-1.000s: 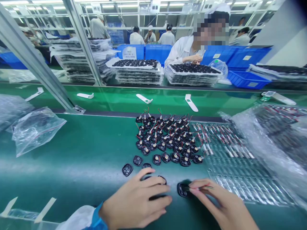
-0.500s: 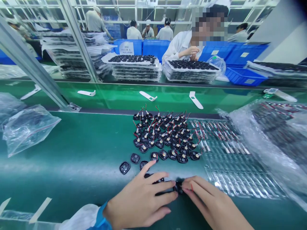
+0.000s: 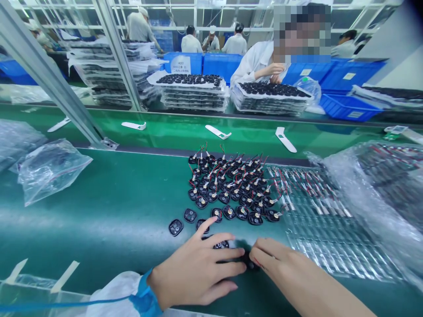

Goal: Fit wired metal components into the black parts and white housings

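The black wired part (image 3: pixel 250 261) lies low on the green surface (image 3: pixel 109 229) between both hands, mostly hidden by them. The right hand (image 3: pixel 291 268) has its fingers curled closed over it, seemingly pinching it. The left hand (image 3: pixel 196 270) is open, its fingers spread, with the fingertips just beside the part and a second black part (image 3: pixel 220 245) under the middle finger's edge. A light pinch on the body, clear of the thin leads, suits such small work. Compared with the earlier frame, the hands have closed together around the part, and its leads are harder to see. A cluster of wired parts (image 3: pixel 231 185) and a clear blister tray (image 3: pixel 330 237) lie ahead.
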### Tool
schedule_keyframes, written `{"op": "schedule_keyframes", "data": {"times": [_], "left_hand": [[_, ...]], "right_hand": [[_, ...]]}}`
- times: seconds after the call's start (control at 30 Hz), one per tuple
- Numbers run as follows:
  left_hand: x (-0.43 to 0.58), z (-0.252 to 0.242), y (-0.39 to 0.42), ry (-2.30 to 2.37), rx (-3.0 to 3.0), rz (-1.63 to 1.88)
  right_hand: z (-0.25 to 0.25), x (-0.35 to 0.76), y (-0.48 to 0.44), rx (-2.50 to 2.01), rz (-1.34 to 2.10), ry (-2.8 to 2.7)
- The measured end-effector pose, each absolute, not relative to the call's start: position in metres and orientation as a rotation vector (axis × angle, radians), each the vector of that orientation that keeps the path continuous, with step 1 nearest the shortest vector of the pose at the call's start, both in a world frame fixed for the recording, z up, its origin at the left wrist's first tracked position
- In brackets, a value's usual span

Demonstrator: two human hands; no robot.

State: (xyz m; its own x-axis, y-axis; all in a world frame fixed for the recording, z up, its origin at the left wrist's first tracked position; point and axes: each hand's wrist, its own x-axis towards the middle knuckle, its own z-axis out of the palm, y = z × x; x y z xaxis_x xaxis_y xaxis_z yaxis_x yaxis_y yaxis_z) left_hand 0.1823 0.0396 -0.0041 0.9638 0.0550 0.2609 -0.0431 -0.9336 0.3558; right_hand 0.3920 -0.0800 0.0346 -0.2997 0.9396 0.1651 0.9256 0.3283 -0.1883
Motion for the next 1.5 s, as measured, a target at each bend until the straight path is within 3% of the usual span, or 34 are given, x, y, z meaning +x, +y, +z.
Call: {"op": "schedule_keyframes", "data": {"times": [0.27, 0.57, 0.8, 1.07, 1.33, 1.5], "left_hand": [[0.182, -0.005, 0.039, 0.037, 2.707, 0.398], [0.182, -0.008, 0.038, 0.060, 2.677, 0.400], [0.194, -0.012, 0.028, 0.267, 2.542, 0.472], [0.200, -0.010, 0.024, 0.287, 2.511, 0.427], [0.182, 0.012, 0.033, 0.269, 2.569, 0.651], [0.157, 0.032, 0.065, 0.471, 2.567, 0.786]], "right_hand": [[-0.005, 0.400, -0.082, -1.752, 0.235, -2.513], [0.006, 0.391, -0.075, -1.777, 0.454, -2.363], [0.021, 0.398, -0.084, -1.734, 0.842, -1.990], [0.058, 0.503, -0.035, -2.142, 0.285, -1.313], [-0.007, 0.554, 0.007, -2.403, 0.131, -1.179], [-0.019, 0.554, 0.001, -2.411, 0.194, -1.227]]}}
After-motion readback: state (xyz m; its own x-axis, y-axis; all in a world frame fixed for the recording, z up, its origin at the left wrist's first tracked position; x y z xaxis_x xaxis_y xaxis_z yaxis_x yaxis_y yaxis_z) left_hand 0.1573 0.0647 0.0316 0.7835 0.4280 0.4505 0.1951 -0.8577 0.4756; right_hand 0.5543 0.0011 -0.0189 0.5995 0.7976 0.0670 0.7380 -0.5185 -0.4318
